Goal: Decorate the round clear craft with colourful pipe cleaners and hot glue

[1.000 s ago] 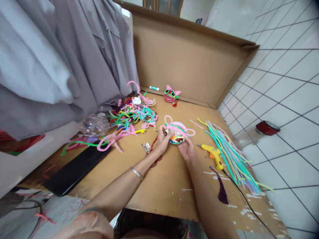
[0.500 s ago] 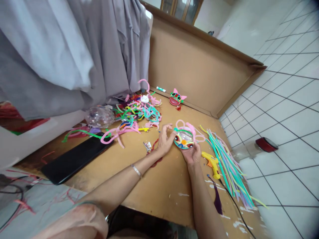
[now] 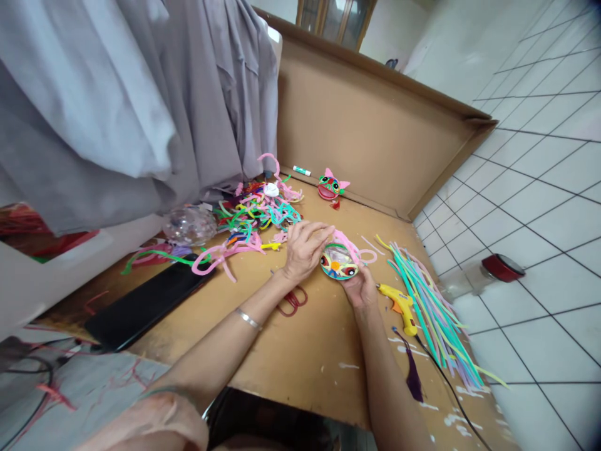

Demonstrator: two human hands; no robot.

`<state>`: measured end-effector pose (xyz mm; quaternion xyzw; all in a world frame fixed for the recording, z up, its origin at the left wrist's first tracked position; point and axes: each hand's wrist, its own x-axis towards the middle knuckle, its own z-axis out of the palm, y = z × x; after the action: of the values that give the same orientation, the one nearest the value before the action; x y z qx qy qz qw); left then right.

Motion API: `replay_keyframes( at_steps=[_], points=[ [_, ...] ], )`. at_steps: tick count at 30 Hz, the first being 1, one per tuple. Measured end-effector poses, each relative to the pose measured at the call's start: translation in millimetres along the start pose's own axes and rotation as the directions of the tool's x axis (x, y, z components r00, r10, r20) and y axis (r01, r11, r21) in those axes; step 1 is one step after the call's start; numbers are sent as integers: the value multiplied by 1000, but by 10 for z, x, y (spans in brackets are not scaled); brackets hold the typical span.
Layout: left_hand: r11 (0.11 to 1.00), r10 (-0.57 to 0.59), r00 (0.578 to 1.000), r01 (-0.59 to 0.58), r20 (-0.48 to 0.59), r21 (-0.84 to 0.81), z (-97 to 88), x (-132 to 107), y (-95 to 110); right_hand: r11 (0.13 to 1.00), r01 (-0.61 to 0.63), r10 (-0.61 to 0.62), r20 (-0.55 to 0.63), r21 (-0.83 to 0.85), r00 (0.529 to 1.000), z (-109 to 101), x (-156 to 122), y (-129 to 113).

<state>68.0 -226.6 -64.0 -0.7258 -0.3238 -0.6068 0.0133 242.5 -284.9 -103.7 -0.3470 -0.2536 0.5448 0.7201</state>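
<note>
A small lion-like face made of pipe cleaners [image 3: 336, 266] on a clear rounded shell is held up over the table, with eyes and an orange nose. My right hand [image 3: 360, 289] is closed around its lower right edge. My left hand [image 3: 304, 249] is at its upper left, fingertips and thumb brought together on the pink pipe cleaner [image 3: 348, 242] along the top; the exact pinch is partly hidden. A pink loop sticks out to the right. Red-handled scissors [image 3: 292, 302] lie below my left wrist, blades partly covered by it.
A yellow glue gun [image 3: 400, 307] with a black cord lies right of my hands, near a bundle of pipe cleaners [image 3: 429, 313] and a purple tassel [image 3: 413, 374]. Tangled pipe cleaners [image 3: 263, 213], a clear ball [image 3: 190, 225] and a black tray-like object [image 3: 145, 307] are left. A finished-looking face [image 3: 330, 185] stands behind.
My left hand has moved up and right over the face, its fingers now closing on the pink pipe cleaner. The upright pink loop is pulled down along the top. The face has shifted slightly left.
</note>
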Motion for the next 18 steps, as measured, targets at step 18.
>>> replay_keyframes(
  at_steps=[18],
  points=[
    [994,-12,979,-9,204,105,35,1,-92,997,-58,58,1,53,998,-16,-5,-48]
  ],
)
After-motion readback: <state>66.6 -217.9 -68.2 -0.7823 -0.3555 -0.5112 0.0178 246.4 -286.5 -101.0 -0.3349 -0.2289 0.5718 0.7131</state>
